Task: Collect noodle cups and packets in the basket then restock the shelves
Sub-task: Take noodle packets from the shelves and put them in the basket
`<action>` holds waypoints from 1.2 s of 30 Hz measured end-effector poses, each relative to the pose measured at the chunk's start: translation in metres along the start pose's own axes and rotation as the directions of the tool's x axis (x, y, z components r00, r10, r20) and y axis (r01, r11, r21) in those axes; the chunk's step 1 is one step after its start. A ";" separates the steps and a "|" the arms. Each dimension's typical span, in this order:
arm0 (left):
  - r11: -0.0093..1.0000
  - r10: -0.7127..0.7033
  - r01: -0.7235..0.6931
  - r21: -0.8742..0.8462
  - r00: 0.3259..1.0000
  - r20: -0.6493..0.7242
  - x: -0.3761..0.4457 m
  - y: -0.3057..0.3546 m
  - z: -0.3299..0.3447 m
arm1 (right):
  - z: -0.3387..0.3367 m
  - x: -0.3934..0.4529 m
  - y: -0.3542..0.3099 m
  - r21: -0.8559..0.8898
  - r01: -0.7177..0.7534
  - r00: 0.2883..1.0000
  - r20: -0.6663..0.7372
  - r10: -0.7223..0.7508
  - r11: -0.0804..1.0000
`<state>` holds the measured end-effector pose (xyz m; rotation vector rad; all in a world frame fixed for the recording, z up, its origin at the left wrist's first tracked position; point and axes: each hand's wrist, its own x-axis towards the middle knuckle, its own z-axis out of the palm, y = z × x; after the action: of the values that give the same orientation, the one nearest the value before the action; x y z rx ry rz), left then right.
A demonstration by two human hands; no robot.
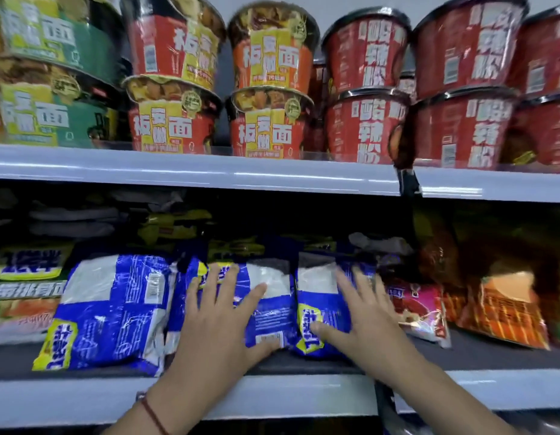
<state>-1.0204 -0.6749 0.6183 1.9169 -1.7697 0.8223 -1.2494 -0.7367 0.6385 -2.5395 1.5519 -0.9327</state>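
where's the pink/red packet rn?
Head view, lower shelf, right of centre: the pink and red packet lies just right of the right hand, between the blue packet under that hand and the orange packet.

Bare forearms; seemingly red-corded left wrist (151, 412).

Packets (178, 227) behind the blue front row sit in shadow, labels unreadable.

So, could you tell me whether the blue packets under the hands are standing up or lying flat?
Propped up, leaning back: the blue packets face forward on the lower shelf.
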 end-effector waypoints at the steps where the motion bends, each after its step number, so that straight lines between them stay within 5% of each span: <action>1: 1.000 0.006 -0.006 0.010 1.000 0.011 0.000 -0.005 0.003 | 0.001 -0.001 0.001 -0.039 0.001 0.999 0.054 0.001 0.999; 8: 0.998 0.054 -0.051 -0.038 0.994 0.092 -0.005 -0.020 -0.014 | 0.000 0.003 0.000 -0.081 -0.019 0.998 0.051 0.023 0.997; 11: 0.989 0.057 -0.067 -0.135 0.996 -0.074 -0.027 -0.027 -0.031 | 0.006 -0.006 -0.023 -0.041 0.102 0.988 -0.116 -0.106 0.994; 14: 0.963 -0.007 -0.060 -0.262 0.969 -0.249 -0.075 -0.058 -0.055 | 0.021 -0.033 -0.077 0.294 0.338 0.933 -0.228 -0.278 0.894; 18: 0.942 -0.195 0.119 -0.314 0.955 -0.223 -0.184 -0.145 -0.071 | 0.079 -0.076 -0.184 0.749 0.228 0.895 0.091 -0.438 0.622; 23: 0.822 -0.545 0.541 -0.176 0.838 0.031 -0.372 -0.274 -0.080 | 0.194 -0.141 -0.339 0.831 0.029 0.689 0.386 -0.613 0.556; 26: 0.642 -0.732 0.764 -0.063 0.635 0.247 -0.511 -0.342 -0.086 | 0.281 -0.207 -0.441 0.806 -0.070 0.547 0.523 -0.654 0.587; 29: 0.364 -0.858 0.930 0.041 0.318 0.404 -0.634 -0.395 -0.090 | 0.364 -0.277 -0.529 0.748 -0.153 0.397 0.645 -0.653 0.646; 33: -0.053 -0.834 0.997 0.053 -0.073 0.546 -0.746 -0.445 -0.084 | 0.458 -0.350 -0.618 0.590 -0.233 0.142 0.807 -0.573 0.773; 36: -0.385 -0.717 0.922 0.035 -0.323 0.618 -0.802 -0.488 -0.065 | 0.519 -0.388 -0.669 0.436 -0.234 -0.046 0.888 -0.458 0.869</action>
<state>-0.5664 0.0259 0.1845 2.1838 0.2443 -0.7785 -0.5801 -0.2268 0.2391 -1.8631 0.4082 0.6433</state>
